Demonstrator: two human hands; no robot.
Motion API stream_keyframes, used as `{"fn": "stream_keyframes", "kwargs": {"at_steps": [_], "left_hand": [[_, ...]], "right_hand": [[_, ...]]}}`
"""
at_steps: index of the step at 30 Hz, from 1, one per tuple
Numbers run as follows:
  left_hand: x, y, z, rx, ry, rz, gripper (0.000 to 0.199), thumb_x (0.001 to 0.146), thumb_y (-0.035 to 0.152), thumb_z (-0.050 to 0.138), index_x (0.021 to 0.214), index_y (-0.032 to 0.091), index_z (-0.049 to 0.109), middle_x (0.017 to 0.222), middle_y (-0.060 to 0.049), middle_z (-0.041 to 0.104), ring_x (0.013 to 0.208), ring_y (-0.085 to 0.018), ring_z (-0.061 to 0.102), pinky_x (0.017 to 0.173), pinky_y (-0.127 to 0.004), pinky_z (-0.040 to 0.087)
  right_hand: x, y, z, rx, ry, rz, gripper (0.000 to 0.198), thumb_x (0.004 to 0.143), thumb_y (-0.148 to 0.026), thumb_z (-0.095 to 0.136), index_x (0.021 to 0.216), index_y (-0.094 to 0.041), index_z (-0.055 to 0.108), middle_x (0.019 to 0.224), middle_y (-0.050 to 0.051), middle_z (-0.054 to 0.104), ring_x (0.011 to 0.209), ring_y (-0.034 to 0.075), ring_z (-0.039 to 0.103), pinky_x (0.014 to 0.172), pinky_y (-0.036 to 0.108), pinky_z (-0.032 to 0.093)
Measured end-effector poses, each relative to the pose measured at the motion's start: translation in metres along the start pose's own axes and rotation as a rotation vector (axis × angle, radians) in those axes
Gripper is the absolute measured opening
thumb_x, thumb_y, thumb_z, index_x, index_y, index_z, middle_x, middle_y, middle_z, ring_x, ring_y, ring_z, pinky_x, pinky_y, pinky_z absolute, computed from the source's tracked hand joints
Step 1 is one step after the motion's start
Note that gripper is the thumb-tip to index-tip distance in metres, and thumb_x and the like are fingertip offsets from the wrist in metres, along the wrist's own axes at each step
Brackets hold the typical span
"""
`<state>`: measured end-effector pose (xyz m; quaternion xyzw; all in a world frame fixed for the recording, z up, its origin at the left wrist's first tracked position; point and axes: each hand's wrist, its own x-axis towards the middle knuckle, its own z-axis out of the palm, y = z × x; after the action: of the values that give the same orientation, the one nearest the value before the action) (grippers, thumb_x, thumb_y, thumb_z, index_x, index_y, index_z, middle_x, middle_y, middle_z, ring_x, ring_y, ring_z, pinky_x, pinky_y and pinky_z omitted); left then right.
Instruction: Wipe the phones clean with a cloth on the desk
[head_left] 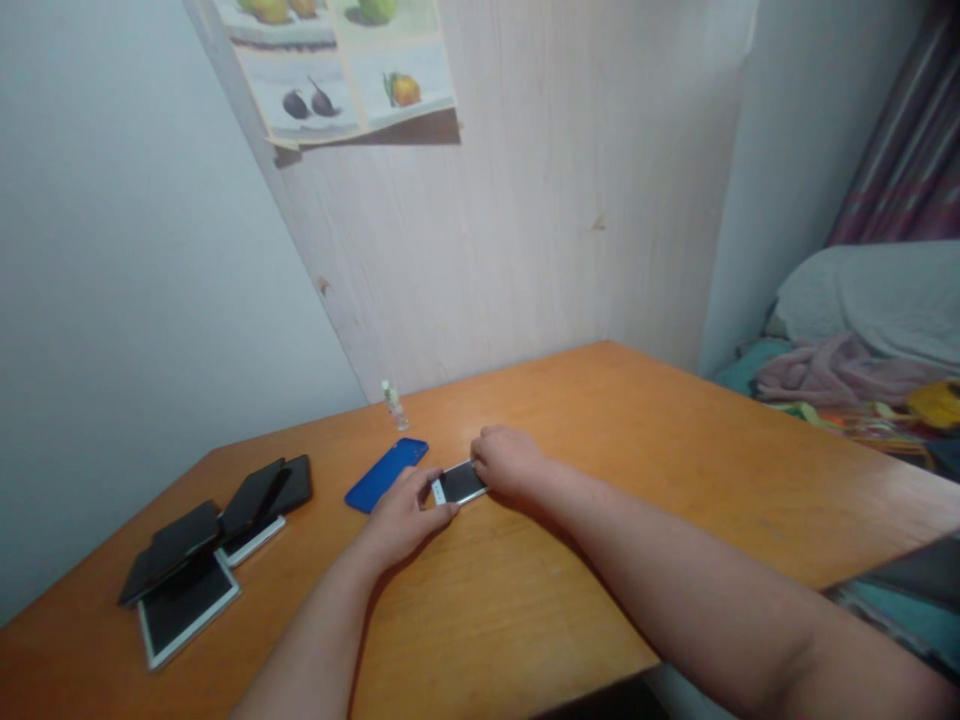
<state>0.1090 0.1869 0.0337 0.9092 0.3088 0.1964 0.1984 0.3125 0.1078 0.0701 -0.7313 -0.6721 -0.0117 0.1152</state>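
Note:
A white-framed smartphone (460, 483) with a dark screen lies between my hands, low over the wooden table or on it. My left hand (405, 510) grips its left end, thumb at the near edge and fingers at the far edge. Around its right end my right hand (506, 462) is closed, its curled fingers hiding that end. Just behind my left hand, a blue phone case or blue-backed phone (386, 475) rests on the table, partly covered by my fingers.
On the left of the wooden table (600, 420) lies a loose pile of dark and white-framed tablets or phones (187, 600). A small clear bottle (394, 408) stands near the back edge by the wall. Bedding (840, 370) is heaped beyond the table's right side.

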Motion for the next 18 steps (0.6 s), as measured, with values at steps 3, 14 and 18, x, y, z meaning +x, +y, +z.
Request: {"fn": "stream_keyframes", "kwargs": {"at_steps": [3, 14, 18], "left_hand": [[0.000, -0.001, 0.000, 0.005, 0.003, -0.005, 0.052, 0.081, 0.052, 0.066, 0.122, 0.020, 0.063, 0.097, -0.004, 0.059, 0.091, -0.024, 0.058, 0.078, -0.034, 0.045], [0.000, 0.003, -0.001, -0.002, 0.009, -0.006, 0.049, 0.080, 0.048, 0.067, 0.119, 0.020, 0.065, 0.096, -0.005, 0.060, 0.090, -0.024, 0.059, 0.078, -0.034, 0.045], [0.000, 0.004, -0.001, 0.004, 0.011, -0.010, 0.049, 0.079, 0.048, 0.067, 0.119, 0.020, 0.065, 0.094, -0.005, 0.060, 0.088, -0.023, 0.059, 0.076, -0.033, 0.044]], "right_hand": [[0.003, 0.006, 0.000, -0.020, 0.011, 0.064, 0.030, 0.092, -0.023, 0.048, 0.106, -0.019, 0.074, 0.111, 0.014, 0.069, 0.102, 0.026, 0.063, 0.079, 0.032, 0.046], [0.001, 0.002, 0.001, -0.001, 0.003, 0.016, 0.029, 0.093, -0.026, 0.049, 0.107, -0.022, 0.074, 0.112, 0.011, 0.069, 0.103, 0.024, 0.062, 0.081, 0.030, 0.045], [0.004, 0.008, 0.001, -0.024, 0.018, 0.091, 0.030, 0.092, -0.021, 0.047, 0.106, -0.016, 0.074, 0.111, 0.016, 0.068, 0.101, 0.027, 0.063, 0.080, 0.032, 0.046]]}}
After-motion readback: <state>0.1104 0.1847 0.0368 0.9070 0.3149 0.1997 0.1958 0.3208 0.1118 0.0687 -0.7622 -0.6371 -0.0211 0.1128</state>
